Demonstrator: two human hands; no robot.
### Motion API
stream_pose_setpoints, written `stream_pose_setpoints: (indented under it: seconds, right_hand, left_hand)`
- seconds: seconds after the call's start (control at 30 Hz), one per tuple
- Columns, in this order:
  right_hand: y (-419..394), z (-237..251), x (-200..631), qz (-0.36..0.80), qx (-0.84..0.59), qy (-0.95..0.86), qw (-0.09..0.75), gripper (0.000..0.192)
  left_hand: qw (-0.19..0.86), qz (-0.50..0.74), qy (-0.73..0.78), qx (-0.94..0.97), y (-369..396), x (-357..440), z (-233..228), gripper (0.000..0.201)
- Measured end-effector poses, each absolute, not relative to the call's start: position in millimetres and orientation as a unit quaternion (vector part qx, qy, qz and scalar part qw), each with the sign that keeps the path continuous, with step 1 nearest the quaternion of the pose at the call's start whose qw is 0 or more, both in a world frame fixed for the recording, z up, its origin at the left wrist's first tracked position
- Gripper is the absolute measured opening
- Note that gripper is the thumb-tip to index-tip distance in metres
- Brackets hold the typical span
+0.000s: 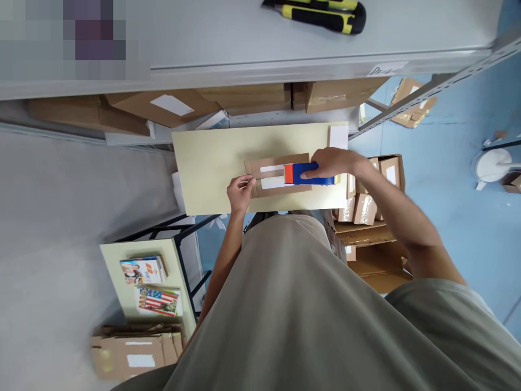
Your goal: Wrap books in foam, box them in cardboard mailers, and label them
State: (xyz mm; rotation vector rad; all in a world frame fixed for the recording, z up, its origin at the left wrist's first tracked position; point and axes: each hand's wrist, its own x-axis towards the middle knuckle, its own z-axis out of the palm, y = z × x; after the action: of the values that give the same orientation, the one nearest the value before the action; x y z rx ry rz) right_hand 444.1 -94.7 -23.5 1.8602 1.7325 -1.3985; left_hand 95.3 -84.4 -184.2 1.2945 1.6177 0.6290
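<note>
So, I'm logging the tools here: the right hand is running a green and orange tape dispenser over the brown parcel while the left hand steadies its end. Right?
Not quite: the tape dispenser is blue and orange, not green, as the head view shows. The right hand does press it on the brown parcel, and the left hand steadies its end.

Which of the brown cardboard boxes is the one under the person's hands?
The flat box on the pale table, with white labels; the left hand holds its end, the right hand presses a blue tool on it.
</note>
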Motion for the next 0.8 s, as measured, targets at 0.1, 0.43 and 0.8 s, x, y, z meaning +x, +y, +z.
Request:
stream_pose_setpoints:
  seconds: [0.1,0.43,0.8]
  right_hand:
    - [-109.4,-14.6,499.8,-0.502,0.624,0.567,0.192,0.073]
    - [-119.8,-46.2,565.5,-0.439,0.625,0.592,0.256,0.087]
    - [-123.6,-88.6,515.6,-0.356,0.702,0.566,0.243,0.079]
  left_hand:
    - [0.456,0.267,0.653,0.543,-86.2,95.2,-187.1,0.026]
    - [0.423,0.24,0.67,0.561,-84.3,94.1,-191.6,0.029]
    - [0.412,0.231,0.686,0.554,-83.5,95.9,-193.4,0.025]
